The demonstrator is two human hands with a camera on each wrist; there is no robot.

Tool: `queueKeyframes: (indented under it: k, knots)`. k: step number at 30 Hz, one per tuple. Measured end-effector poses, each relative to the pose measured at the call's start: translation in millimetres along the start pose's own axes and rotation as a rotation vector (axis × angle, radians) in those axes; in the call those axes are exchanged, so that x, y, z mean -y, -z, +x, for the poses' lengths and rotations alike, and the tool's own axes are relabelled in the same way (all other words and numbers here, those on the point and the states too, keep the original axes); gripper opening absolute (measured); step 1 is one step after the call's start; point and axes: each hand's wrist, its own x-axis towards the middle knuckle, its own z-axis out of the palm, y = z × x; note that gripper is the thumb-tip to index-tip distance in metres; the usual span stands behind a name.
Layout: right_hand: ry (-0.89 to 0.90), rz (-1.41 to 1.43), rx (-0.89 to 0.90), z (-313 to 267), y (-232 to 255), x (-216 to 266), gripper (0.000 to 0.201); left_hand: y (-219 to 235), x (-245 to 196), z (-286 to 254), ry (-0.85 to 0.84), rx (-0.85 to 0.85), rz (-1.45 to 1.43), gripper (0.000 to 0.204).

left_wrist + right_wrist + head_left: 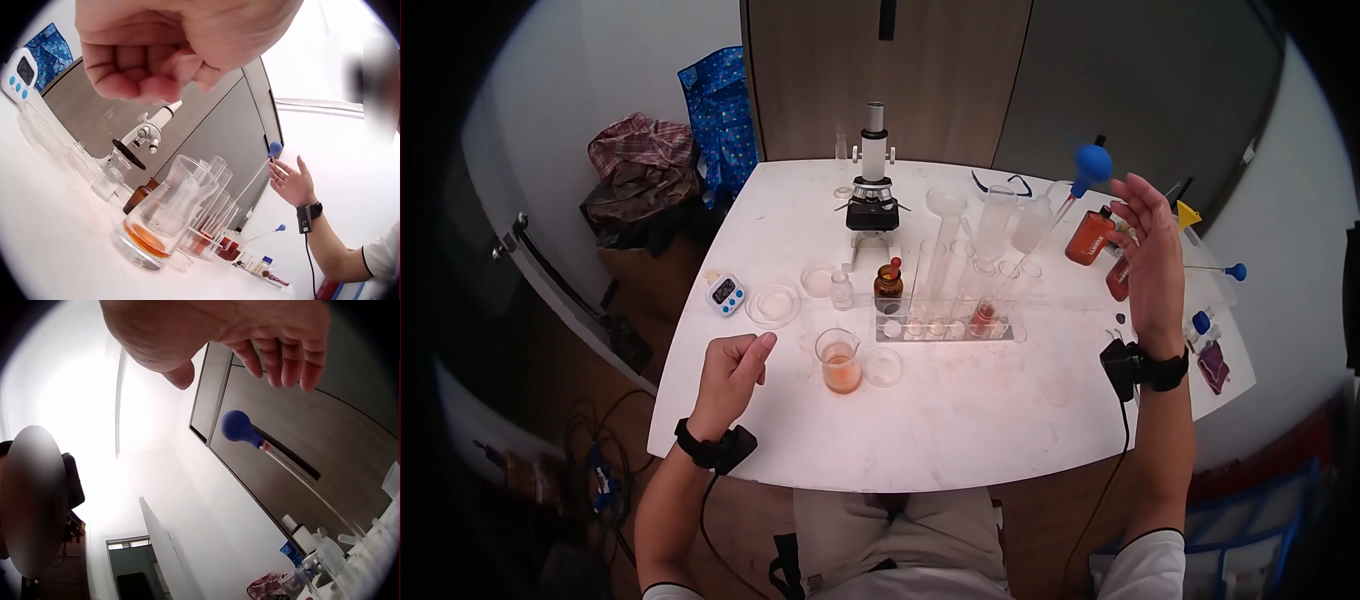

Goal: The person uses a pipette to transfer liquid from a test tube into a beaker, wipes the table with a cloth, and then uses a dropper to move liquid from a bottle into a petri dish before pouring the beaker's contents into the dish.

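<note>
My left hand (735, 378) is over the table's left side, fingers curled and empty. A beaker (840, 362) of orange liquid stands to its right. My right hand (1152, 265) is raised with fingers spread, holding nothing, beside the blue bulb (1092, 165) of a long pipette. In the right wrist view a gap shows between the right hand (219, 337) and the bulb (239, 427). The pipette slants down to the clear rack (945, 334), where one tube holds red liquid (983, 318). The left wrist view shows the left hand (175, 47) above the beaker (165, 215).
Behind the rack stand a microscope (872, 180), a brown bottle (888, 288) and tall glassware (997, 222). A timer (726, 294) and glass dishes (774, 302) are at the left. Red bottles (1090, 238) and a second blue-bulb pipette (1236, 271) are at the right.
</note>
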Motion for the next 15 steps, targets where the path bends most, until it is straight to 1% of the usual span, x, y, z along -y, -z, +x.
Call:
queueKeyframes:
  k: [1,2,3,4,6,7,8,9,10,11,15]
  knots:
    - [0.011,0.064,0.002,3.2,-9.6,-3.6,0.057,-3.5,2.6,6.5,-0.002,-0.029,-0.061,0.046]
    - [0.011,0.057,0.003,4.9,-18.8,-4.7,0.057,-6.5,7.1,13.1,-0.003,-0.058,-0.121,0.048]
    - [-0.009,0.127,-0.007,6.6,-27.5,-5.4,0.059,-7.4,17.1,21.4,-0.06,-0.042,-0.2,0.043]
    - [-0.028,0.198,-0.017,9.5,-34.8,-6.3,0.06,-10.3,21.2,28.9,-0.063,-0.043,-0.206,0.043]
    - [-0.02,0.216,-0.017,13.2,-44.0,-9.1,0.062,-21.7,18.5,42.9,-0.133,-0.13,-0.315,0.033]
    - [-0.01,0.236,-0.01,14.4,-47.7,-9.1,0.061,-28.7,4.7,46.1,-0.108,-0.171,-0.36,0.015]
    - [-0.001,0.256,-0.003,15.7,-51.1,-9.2,0.061,-29.6,6.5,52.0,-0.109,-0.171,-0.364,0.015]
    - [0.0,0.253,-0.002,17.3,-54.5,-8.1,0.061,-31.9,10.9,58.8,-0.146,-0.182,-0.369,0.015]
    - [-0.003,0.273,-0.022,18.4,-57.7,-5.9,0.06,-34.7,16.8,64.6,-0.183,-0.193,-0.373,0.022]
    - [-0.006,0.292,-0.041,19.6,-60.4,-4.3,0.06,-30.2,30.4,70.2,-0.181,-0.106,-0.438,0.029]
    - [0.004,0.318,0.0,25.9,-64.6,-4.4,0.056,-35.6,37.3,74.6,-0.158,-0.105,-0.48,0.023]
